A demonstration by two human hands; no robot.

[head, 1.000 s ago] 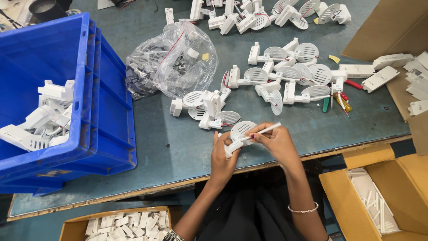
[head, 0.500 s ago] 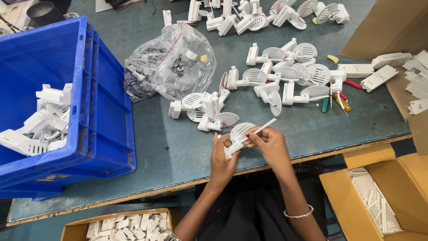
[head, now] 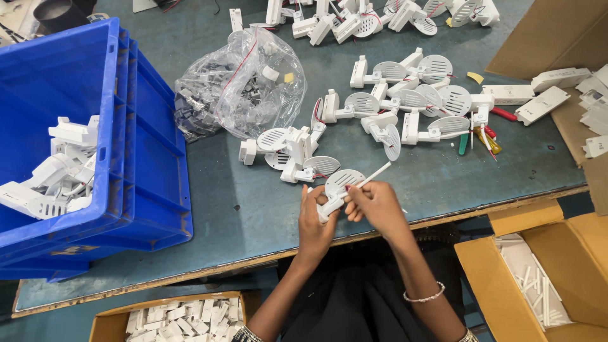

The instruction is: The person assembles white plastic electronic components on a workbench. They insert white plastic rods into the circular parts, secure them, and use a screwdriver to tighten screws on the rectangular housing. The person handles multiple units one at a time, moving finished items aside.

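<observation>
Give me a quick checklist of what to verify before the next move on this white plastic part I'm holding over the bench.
1. Left hand grips the white slotted part: ok.
2. Right hand pinches the thin white stick that slants up and to the right: ok.
3. Stick tip seated in the part: cannot tell, fingers hide it.
4. Part held over the table, near its front edge: ok.
5. More white parts lie close, just beyond the hands: ok.
6. Blue crate stands on the left, apart from the hands: ok.
</observation>
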